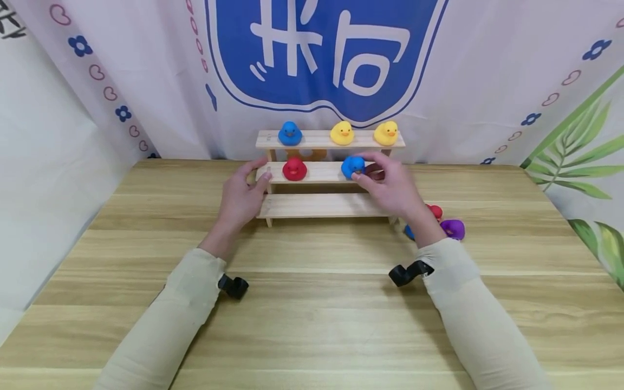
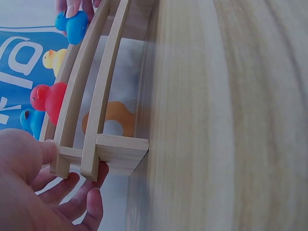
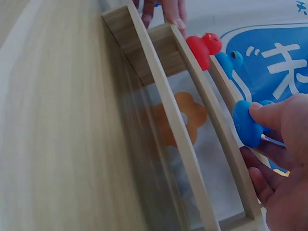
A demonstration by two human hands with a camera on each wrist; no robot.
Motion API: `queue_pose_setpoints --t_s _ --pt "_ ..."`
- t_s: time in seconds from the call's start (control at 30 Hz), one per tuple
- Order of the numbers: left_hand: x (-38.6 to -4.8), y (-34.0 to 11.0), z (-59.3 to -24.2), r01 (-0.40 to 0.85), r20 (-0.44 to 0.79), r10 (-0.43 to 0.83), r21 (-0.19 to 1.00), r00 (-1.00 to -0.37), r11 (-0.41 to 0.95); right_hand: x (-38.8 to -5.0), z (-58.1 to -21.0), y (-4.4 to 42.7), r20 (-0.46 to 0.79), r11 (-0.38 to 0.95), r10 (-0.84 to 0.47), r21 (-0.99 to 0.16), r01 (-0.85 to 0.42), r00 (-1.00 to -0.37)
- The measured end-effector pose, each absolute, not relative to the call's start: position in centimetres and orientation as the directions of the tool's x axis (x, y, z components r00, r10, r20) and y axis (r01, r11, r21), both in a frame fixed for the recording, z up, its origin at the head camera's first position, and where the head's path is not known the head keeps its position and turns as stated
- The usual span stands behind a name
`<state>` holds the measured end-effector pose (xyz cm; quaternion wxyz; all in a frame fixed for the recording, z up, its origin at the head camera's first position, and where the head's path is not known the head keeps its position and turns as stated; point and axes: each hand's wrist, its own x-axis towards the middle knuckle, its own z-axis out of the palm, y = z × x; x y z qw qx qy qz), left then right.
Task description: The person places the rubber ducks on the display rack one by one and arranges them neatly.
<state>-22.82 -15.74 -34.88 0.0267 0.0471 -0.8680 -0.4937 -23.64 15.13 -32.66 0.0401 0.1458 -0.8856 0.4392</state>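
A three-tier wooden rack [image 1: 317,207] stands on the table. My right hand [image 1: 394,184] pinches a blue rubber duck [image 1: 353,167] at the middle tier's right part; the right wrist view shows thumb and fingers about the duck [image 3: 246,124]. My left hand [image 1: 241,196] grips the rack's left end, thumb on the middle tier and fingers curled round the edge in the left wrist view. A red duck [image 1: 294,169] sits on the middle tier's left part. Up on the top tier are another blue duck [image 1: 290,134] and two yellow ducks, one central [image 1: 342,133], one right [image 1: 386,133].
Beside the rack's right end, partly behind my right forearm, lie a purple duck [image 1: 453,229], a red one [image 1: 435,211] and a blue one [image 1: 409,232]. A printed curtain [image 1: 175,81] hangs close behind the rack. Wood-grain table [image 1: 312,314] spreads in front.
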Motion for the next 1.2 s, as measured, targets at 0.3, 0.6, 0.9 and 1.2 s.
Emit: queue_pose_setpoints --t_s 0.3,0.6,0.9,1.2 --pt "-23.0 -15.8 -35.0 -0.068 -0.010 -0.115 0.855 -0.993 0.514 -23.7 -33.5 13.4 0.205 0.585 -0.202 -0.759 -0.286 -0.958" --pt "-22.7 -16.0 -34.9 -0.054 0.008 -0.116 0.852 -0.993 0.520 -23.7 -33.4 12.8 0.214 0.611 -0.201 -0.735 -0.293 -0.956" --pt "-22.7 -15.9 -34.8 -0.052 0.007 -0.111 0.856 -0.994 0.515 -23.8 -33.4 13.1 0.182 0.624 -0.197 -0.735 -0.266 -0.963" --pt "-22.9 -15.9 -34.9 -0.047 0.005 -0.102 0.863 -0.995 0.503 -23.6 -32.8 13.7 0.114 0.609 -0.166 -0.769 -0.193 -0.980"
